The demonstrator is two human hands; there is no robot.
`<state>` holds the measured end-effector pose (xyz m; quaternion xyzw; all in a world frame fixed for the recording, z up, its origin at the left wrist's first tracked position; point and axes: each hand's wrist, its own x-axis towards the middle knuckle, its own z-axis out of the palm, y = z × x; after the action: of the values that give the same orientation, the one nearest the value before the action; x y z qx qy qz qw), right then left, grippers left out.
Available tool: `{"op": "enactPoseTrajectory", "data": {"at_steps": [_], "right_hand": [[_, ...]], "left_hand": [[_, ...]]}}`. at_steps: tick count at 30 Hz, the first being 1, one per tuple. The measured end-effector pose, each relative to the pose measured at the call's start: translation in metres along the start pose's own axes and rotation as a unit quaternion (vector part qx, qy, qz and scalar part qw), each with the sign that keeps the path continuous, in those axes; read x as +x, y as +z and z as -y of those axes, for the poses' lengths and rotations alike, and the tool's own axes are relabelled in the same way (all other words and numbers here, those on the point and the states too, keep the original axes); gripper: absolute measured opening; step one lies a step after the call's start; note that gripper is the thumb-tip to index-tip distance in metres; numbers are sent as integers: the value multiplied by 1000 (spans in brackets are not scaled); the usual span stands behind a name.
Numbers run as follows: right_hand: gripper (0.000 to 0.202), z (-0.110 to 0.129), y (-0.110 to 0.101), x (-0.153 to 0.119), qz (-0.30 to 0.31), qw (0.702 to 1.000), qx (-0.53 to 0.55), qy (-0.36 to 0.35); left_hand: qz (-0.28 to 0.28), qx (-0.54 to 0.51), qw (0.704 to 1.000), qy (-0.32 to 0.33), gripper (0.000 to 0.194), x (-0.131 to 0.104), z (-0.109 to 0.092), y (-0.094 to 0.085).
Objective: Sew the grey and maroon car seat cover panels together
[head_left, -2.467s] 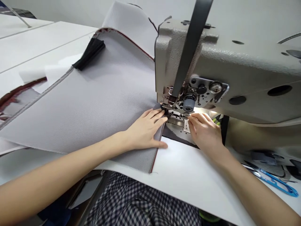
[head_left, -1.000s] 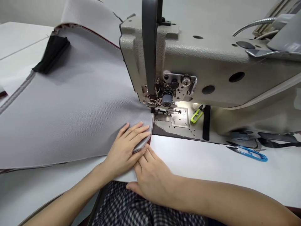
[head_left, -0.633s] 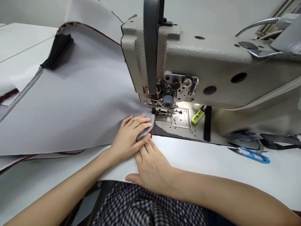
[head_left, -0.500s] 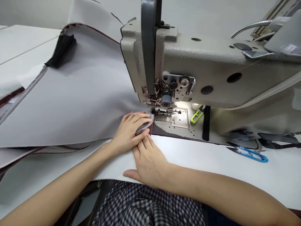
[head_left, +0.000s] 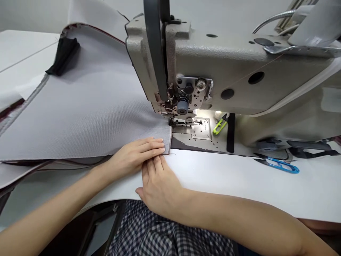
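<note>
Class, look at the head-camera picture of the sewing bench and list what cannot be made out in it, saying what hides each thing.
Head view only:
- Needle: hidden behind the presser foot parts and too small.
- Right hand fingertips: tucked under the grey fabric edge by the left hand.
- Layers under the fabric: covered by it.
- Sewing machine right end: cut off by the edge.
- Blue snips blades: blurred.

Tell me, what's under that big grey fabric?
Under the grey fabric, more layers with dark red edging peek out on the white table. The left hand presses on top; the rest is covered.
</note>
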<state>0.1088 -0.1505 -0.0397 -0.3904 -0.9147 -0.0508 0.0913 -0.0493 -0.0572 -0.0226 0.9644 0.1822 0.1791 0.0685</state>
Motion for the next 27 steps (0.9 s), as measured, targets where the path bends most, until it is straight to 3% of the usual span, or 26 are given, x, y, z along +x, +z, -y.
{"op": "enactPoseTrajectory", "data": {"at_steps": [5,12,19,27], "right_hand": [[76,-1,1,6,10,1000,12,13],[91,-15,-3,30,104,990,84,49],[84,-37,-8,51,109,988,73,77],[84,-54,6,64,59,986,103,115]], "left_hand": [[-2,-18,1000,6,41,-4,10,5],[0,-57,998,-33,35,8,29,4],[26,-86,993,-76,34,24,53,2],[-10,-66,995,-75,33,40,83,9]]}}
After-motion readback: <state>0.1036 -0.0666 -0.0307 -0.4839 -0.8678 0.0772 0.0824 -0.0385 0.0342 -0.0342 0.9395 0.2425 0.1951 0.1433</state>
